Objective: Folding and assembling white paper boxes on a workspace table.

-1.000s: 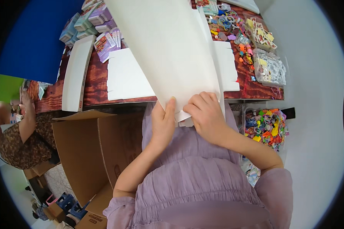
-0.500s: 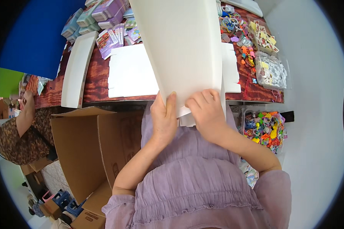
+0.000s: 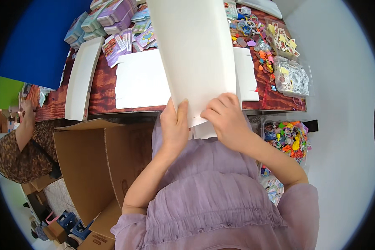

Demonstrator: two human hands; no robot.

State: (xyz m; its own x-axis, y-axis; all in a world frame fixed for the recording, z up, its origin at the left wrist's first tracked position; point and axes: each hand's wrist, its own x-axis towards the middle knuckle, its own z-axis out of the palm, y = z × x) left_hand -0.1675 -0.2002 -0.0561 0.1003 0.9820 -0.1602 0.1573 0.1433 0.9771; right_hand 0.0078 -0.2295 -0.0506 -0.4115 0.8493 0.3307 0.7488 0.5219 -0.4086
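A long white cardboard tray (image 3: 198, 54), partly folded, is held up in front of me with its near end close to my body. My left hand (image 3: 175, 125) grips its near left corner, thumb on the inner face. At the near right corner my right hand (image 3: 226, 120) has its fingers curled over the edge and end flap. Loose white flaps show between the two hands. Beneath it, flat white cardboard blanks (image 3: 139, 79) with notched ends lie on the table. A folded white tray (image 3: 82, 81) rests to their left.
An open brown carton (image 3: 87, 166) stands below the table at left. Packaged stacks (image 3: 116, 14) and booklets (image 3: 114, 48) lie at the back left. Plastic boxes of small pieces (image 3: 293, 77) sit at right, with a bin of colourful trinkets (image 3: 287, 139) below. Another person (image 3: 23, 146) is at far left.
The held tray has shifted slightly left in view, both hands with it. My hands keep their grip on its near end, and the right hand's fingers have moved a little on the corner.
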